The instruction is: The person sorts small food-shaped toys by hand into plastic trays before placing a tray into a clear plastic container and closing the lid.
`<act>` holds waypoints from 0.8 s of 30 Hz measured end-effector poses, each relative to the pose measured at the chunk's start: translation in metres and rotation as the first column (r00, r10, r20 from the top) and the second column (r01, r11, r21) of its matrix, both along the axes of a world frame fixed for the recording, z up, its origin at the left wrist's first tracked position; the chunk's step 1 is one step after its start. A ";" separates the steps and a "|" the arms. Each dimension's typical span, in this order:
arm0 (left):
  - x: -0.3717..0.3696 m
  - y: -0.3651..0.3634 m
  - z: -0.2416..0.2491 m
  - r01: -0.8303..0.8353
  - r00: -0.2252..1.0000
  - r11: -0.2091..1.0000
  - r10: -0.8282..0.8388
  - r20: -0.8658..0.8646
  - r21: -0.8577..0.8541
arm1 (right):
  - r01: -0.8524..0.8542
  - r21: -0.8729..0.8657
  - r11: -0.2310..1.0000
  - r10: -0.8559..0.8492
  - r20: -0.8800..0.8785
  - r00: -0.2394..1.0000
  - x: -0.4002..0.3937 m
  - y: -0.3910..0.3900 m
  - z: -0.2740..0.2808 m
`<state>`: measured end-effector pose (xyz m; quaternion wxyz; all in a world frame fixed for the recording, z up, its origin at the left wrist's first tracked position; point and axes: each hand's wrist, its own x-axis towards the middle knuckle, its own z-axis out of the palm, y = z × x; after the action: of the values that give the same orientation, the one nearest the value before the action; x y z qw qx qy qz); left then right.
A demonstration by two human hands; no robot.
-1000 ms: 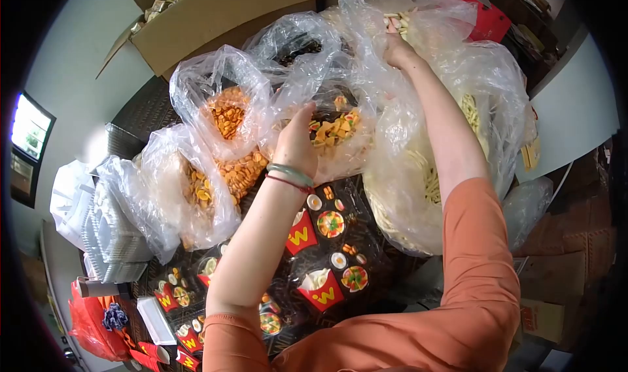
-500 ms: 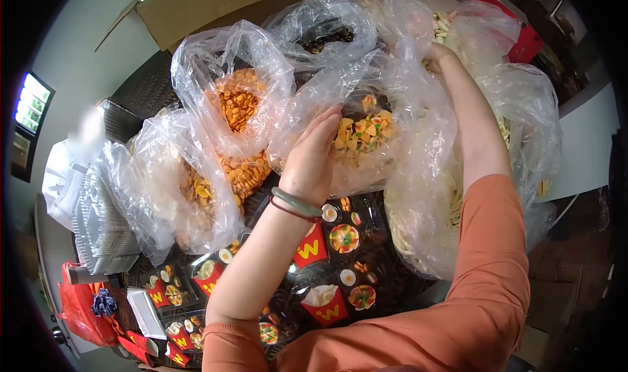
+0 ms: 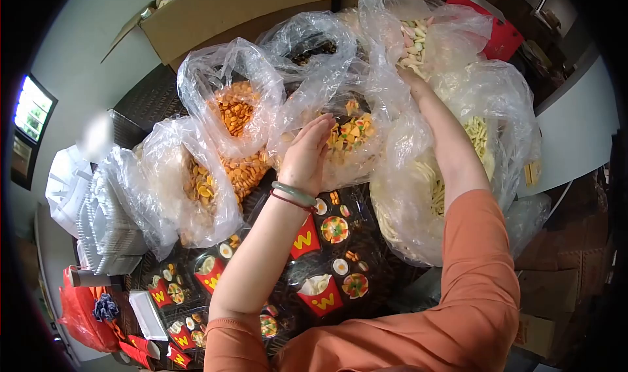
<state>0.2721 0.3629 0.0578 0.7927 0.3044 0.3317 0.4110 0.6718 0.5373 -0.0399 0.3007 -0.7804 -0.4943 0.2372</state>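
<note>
My left hand (image 3: 305, 151) is held on edge with its fingers stretched out, beside a clear bag of small yellow-orange pieces with red and green spots (image 3: 352, 134). Its palm is turned away from view. At the upper right, my right hand (image 3: 413, 82) reaches to a plastic bag of pale pink and cream pieces (image 3: 415, 40); its fingers are mostly hidden. Under my right forearm lies a large bag of thin, pale yellow sticks (image 3: 428, 179). Clear-covered trays (image 3: 327, 267) in front hold miniature red fry boxes, egg shapes and pizza-like discs.
Bags of orange pieces (image 3: 237, 114) and of yellow-orange pieces (image 3: 203, 184) stand on the left. A bag of dark bits (image 3: 320, 53) sits behind, before a cardboard box (image 3: 242, 12). Stacked clear plastic trays (image 3: 108, 221) and a red bag (image 3: 85, 313) are far left.
The view has shifted slightly, so the bags appear further left. My right hand has moved a little down beside the pale pieces, which show more now. My left hand keeps its pose.
</note>
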 end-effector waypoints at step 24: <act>-0.003 -0.057 0.059 0.015 1.000 0.961 -0.022 0.022 0.276 | -0.456 0.461 0.761 0.637 -0.663 0.393 -0.116 -0.191 0.220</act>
<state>0.2696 0.3059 0.1172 0.7505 0.4098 0.2583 0.4496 0.5553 0.3459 0.1805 0.4687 -0.3478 -0.5585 0.5895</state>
